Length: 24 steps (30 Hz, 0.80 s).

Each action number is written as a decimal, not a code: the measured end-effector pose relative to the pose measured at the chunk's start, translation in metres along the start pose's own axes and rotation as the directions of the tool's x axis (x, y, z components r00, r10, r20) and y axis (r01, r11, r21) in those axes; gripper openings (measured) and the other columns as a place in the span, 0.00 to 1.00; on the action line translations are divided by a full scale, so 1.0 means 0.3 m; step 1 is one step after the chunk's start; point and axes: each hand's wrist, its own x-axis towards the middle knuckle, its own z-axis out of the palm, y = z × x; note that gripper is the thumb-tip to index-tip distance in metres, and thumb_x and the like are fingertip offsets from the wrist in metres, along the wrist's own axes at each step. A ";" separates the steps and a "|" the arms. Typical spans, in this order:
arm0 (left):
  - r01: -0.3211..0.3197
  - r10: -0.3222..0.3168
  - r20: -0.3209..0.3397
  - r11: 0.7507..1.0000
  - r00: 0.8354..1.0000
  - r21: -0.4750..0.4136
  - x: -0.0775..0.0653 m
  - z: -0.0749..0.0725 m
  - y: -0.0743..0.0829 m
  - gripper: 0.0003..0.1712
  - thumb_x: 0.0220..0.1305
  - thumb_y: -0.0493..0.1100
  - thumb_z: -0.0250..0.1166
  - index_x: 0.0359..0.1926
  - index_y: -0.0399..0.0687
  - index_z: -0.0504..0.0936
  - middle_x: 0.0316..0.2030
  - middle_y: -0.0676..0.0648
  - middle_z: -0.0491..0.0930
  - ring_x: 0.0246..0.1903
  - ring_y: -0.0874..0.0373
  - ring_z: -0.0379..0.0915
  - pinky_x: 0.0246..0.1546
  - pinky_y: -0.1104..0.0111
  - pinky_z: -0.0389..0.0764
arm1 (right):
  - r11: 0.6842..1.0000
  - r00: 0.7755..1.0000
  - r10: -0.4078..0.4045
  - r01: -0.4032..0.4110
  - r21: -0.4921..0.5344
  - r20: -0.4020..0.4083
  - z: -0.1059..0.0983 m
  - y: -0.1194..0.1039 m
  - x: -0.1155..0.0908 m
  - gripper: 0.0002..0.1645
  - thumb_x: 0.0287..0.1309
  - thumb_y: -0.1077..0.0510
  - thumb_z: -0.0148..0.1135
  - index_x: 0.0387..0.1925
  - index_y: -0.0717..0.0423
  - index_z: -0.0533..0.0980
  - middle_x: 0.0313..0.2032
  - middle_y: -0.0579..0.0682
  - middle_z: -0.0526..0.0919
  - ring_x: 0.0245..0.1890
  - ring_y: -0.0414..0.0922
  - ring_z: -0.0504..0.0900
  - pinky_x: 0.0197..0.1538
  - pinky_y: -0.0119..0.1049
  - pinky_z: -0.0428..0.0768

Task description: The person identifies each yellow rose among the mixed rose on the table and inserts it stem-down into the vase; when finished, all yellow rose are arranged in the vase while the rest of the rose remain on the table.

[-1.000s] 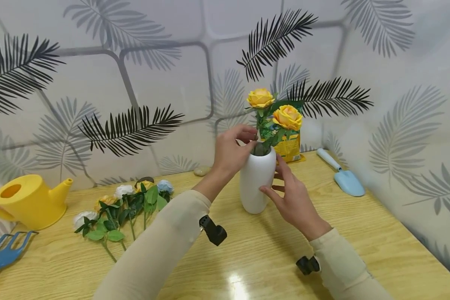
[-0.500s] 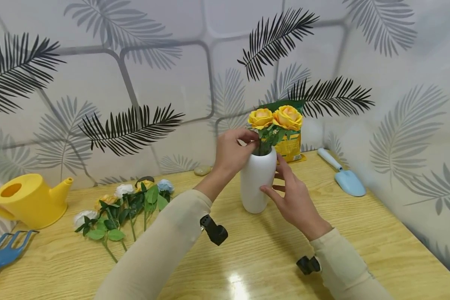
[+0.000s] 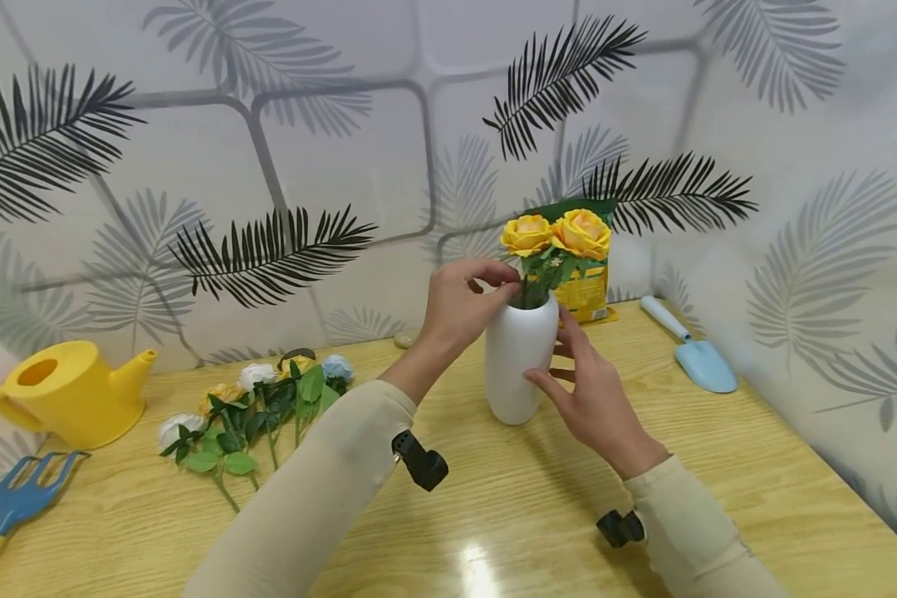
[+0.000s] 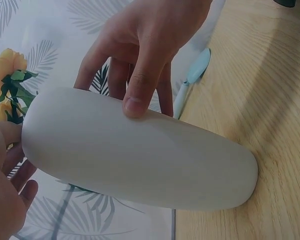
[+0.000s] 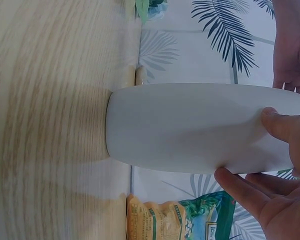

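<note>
A white vase (image 3: 521,365) stands upright on the wooden table. Two yellow roses rise from its mouth, the left rose (image 3: 526,235) beside the right rose (image 3: 582,233) at about the same height. My left hand (image 3: 459,303) is at the vase's rim, thumb and fingers pinching the left rose's stem. From the right side, my right hand (image 3: 594,407) holds the vase, with the thumb (image 5: 277,122) on its near face and the fingers around the far side. In the left wrist view the vase's base meets the tabletop.
Several cut roses (image 3: 257,407) lie on the left, near a yellow watering can (image 3: 75,394) and a blue hand fork (image 3: 26,494). Behind the vase stands a yellow-green bag (image 3: 589,291). A light-blue trowel (image 3: 705,365) lies at right, a pebble (image 3: 405,339) by the wall.
The left rose has dropped lower into the vase, its bloom now level with the other. Both hands have kept nearly the same places; the head view has shifted slightly.
</note>
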 end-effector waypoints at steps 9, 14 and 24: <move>0.019 -0.018 0.002 1.000 1.000 -0.004 -0.019 -0.033 0.011 0.07 0.61 0.38 0.72 0.41 0.41 0.90 0.38 0.44 0.90 0.40 0.54 0.83 0.40 0.70 0.77 | 1.000 1.000 0.013 -0.013 0.004 0.008 0.001 0.003 0.006 0.56 0.61 0.60 0.69 0.79 0.57 0.44 0.61 0.67 0.75 0.58 0.62 0.80 0.51 0.54 0.85; 0.014 -0.014 0.011 1.000 1.000 -0.004 -0.039 -0.075 0.003 0.08 0.61 0.38 0.72 0.41 0.42 0.89 0.39 0.44 0.89 0.40 0.54 0.83 0.42 0.68 0.79 | 1.000 1.000 0.022 -0.022 -0.001 0.007 0.006 0.000 0.009 0.56 0.61 0.60 0.69 0.79 0.58 0.45 0.60 0.67 0.75 0.58 0.62 0.80 0.52 0.54 0.85; 0.022 -0.022 0.015 1.000 1.000 -0.014 -0.150 -0.214 -0.062 0.08 0.60 0.37 0.73 0.41 0.41 0.89 0.38 0.43 0.89 0.39 0.53 0.83 0.42 0.66 0.79 | 1.000 1.000 0.009 -0.009 0.002 -0.010 0.011 -0.003 0.012 0.55 0.60 0.61 0.70 0.78 0.58 0.47 0.59 0.68 0.76 0.56 0.62 0.81 0.50 0.54 0.86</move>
